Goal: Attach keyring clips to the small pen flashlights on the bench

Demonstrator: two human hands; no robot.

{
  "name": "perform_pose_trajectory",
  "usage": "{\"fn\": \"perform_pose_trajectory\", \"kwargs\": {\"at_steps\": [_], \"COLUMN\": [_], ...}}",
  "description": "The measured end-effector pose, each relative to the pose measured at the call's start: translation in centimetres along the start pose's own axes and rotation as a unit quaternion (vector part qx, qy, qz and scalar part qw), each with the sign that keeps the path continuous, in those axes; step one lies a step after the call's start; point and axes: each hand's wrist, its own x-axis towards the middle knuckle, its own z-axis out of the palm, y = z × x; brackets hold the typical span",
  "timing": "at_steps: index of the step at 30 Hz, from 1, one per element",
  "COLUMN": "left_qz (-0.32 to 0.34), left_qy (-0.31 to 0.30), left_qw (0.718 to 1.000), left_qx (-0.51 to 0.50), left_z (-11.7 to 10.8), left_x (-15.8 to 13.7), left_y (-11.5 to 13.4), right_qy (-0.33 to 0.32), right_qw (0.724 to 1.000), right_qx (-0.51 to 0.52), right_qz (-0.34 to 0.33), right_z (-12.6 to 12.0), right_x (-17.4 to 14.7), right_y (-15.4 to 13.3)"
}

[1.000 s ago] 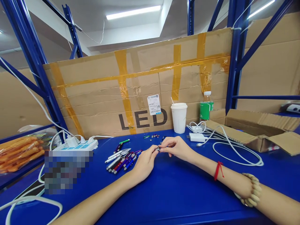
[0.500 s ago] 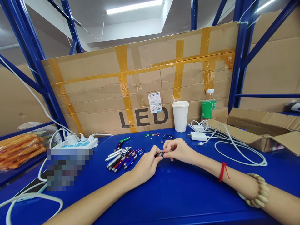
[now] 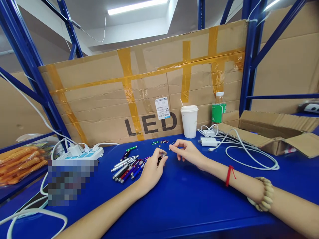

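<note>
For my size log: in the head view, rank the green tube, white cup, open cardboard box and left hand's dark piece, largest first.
1. Open cardboard box
2. White cup
3. Green tube, dark piece: unsure; left hand partly hides the piece

glossy blue flat tabletop (image 3: 186, 205), slim metallic pens (image 3: 128, 171) in silver, black, red, purple and blue, brown cardboard panel (image 3: 152, 99) striped with amber tape (image 3: 128, 89) and lettered in black, white lidded paper cup (image 3: 189, 122), red string bracelet (image 3: 228, 176), cream beaded bracelet (image 3: 268, 199)
</note>
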Motion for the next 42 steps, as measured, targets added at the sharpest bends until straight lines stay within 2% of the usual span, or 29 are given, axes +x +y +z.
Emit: {"fn": "perform_pose_trajectory", "kwargs": {"at_steps": [2, 5, 7, 9, 11, 15, 18, 22, 31, 42], "left_qz": [-0.014, -0.021, -0.024, -0.027, -0.030, -0.030, -0.025, -0.024, -0.021, -0.029], "left_qy": [0.006, 0.003, 0.001, -0.004, -0.009, -0.011, -0.015, -0.020, -0.031, -0.021], "left_qw": [1.000, 0.999, 0.999, 0.999, 0.999, 0.999, 0.999, 0.999, 0.999, 0.999], "left_qx": [-0.008, -0.024, -0.028, -0.031, -0.034, -0.038, -0.035, -0.026, -0.018, -0.007], "left_z": [-0.1, -0.1, -0.1, -0.2, -0.2, -0.2, -0.2, -0.2, -0.1, -0.3], "left_x": [0.0, 0.0, 0.0, 0.0, 0.0, -0.1, -0.2, -0.2, -0.4, -0.3], "left_y": [0.0, 0.0, 0.0, 0.1, 0.3, 0.4, 0.4, 0.3, 0.8, 1.0], "right_qy": [0.053, 0.111, 0.100, 0.059, 0.034, 0.033, -0.014, -0.033, 0.010, 0.010], "right_qw": [0.995, 0.953, 0.927, 0.916, 0.912, 0.916, 0.896, 0.880, 0.891, 0.914], "right_qx": [-0.076, -0.275, -0.357, -0.394, -0.404, -0.389, -0.427, -0.463, -0.452, -0.406], "right_qz": [-0.027, -0.056, -0.056, -0.052, -0.053, -0.092, -0.119, -0.098, -0.037, -0.017], "right_z": [-0.9, -2.0, -2.3, -2.3, -2.3, -2.6, -2.9, -2.8, -2.8, -2.3], "right_x": [0.4, 0.8, 0.9, 0.9, 1.1, 1.8, 1.9, 1.5, 0.8, 0.6], "right_y": [0.3, 1.0, 1.5, 1.9, 2.4, 3.3, 3.5, 2.8, 1.5, 1.3]}}
